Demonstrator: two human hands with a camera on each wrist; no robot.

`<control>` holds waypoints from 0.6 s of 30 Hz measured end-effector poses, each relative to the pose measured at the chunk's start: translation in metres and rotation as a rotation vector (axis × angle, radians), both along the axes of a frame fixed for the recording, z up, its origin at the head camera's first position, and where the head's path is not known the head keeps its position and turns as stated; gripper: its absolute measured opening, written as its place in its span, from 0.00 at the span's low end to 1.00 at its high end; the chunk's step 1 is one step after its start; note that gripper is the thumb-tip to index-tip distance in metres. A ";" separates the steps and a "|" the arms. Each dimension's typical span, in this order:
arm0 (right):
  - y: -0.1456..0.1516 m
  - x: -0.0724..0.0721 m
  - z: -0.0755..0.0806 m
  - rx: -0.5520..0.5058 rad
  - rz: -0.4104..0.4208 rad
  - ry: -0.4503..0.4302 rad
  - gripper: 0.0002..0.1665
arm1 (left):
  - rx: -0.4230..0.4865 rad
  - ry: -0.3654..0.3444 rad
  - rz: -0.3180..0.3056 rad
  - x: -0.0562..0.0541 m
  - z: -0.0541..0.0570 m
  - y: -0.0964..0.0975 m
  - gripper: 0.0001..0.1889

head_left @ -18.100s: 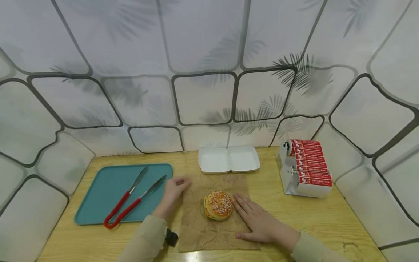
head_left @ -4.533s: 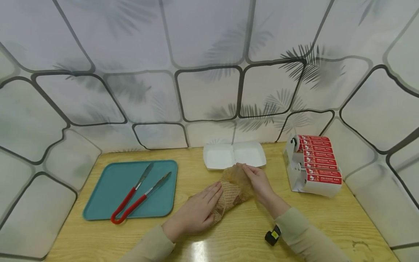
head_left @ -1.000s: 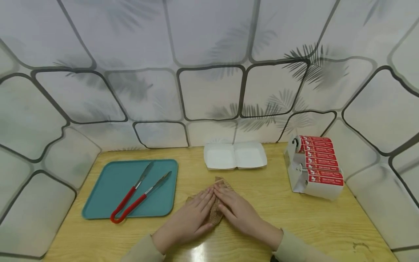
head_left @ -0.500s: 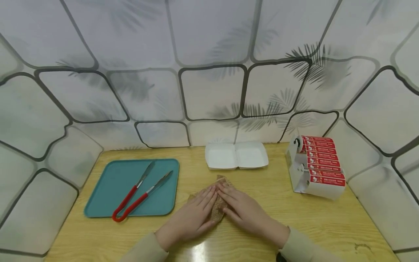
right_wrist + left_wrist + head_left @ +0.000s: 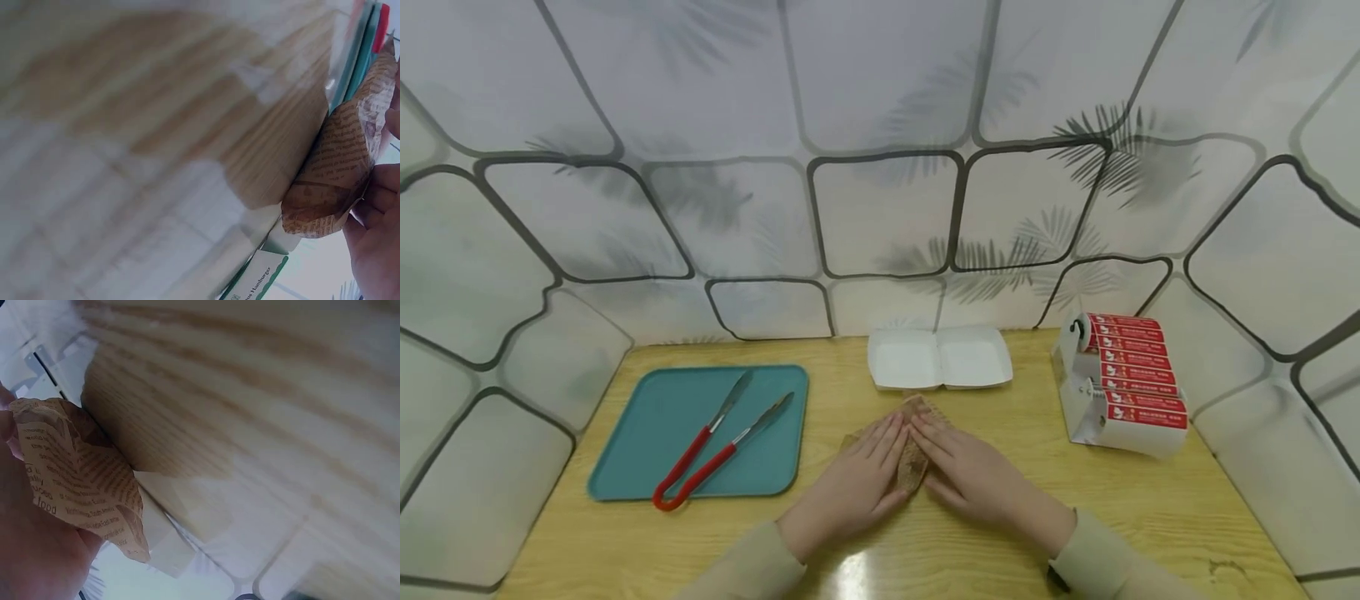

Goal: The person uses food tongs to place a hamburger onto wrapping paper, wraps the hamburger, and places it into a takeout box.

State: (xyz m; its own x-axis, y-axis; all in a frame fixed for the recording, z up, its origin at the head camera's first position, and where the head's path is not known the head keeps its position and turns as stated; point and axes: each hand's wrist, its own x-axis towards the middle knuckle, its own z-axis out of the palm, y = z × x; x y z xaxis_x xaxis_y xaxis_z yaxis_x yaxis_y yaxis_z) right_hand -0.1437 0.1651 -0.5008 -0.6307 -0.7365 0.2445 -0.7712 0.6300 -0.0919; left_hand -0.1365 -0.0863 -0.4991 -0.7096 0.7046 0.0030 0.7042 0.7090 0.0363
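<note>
A brown printed wrapping paper [image 5: 912, 467], folded into a bundle, sits on the table at the centre of the head view. The burger seen on this paper in the oldest frame is now hidden. My left hand [image 5: 853, 483] presses the bundle from the left with its fingers extended. From the right, my right hand [image 5: 977, 479] lies against it, fingers also straight. Both sets of fingertips meet at the far end of the paper. Crumpled, printed folds of the paper show beside the palm in the left wrist view, and beside the fingers in the right wrist view.
Behind the hands lies an unfolded white box [image 5: 940, 358]. A teal tray [image 5: 647, 417] on the left carries red-handled tongs [image 5: 692, 479]. To the right stands a dispenser [image 5: 1120, 387] with red label rolls. Patterned curtains [image 5: 880, 208] enclose the wooden table [image 5: 1150, 517].
The paper, spread flat under a burger in the oldest frame, is now folded up and the burger is covered. Over the last second both hands have shifted slightly right with the bundle.
</note>
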 end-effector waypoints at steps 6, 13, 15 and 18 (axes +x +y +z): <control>0.003 -0.001 0.000 0.050 0.020 0.010 0.44 | 0.017 0.047 -0.057 0.000 -0.001 -0.009 0.43; 0.003 -0.002 0.000 0.073 0.017 -0.010 0.46 | -0.031 0.235 -0.226 0.003 -0.003 -0.034 0.44; 0.003 -0.002 0.000 0.068 0.017 -0.010 0.46 | -0.050 0.258 -0.254 0.004 -0.004 -0.041 0.45; 0.003 -0.002 -0.002 0.068 0.020 -0.009 0.47 | -0.092 0.290 -0.288 0.004 -0.006 -0.051 0.45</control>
State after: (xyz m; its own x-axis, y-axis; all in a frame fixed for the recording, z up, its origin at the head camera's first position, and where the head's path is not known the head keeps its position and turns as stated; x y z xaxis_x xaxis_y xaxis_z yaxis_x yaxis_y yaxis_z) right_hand -0.1453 0.1682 -0.5023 -0.6179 -0.7635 0.1878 -0.7828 0.6197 -0.0562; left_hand -0.1321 -0.1369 -0.5055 -0.4624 0.8809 0.1010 0.8460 0.4724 -0.2471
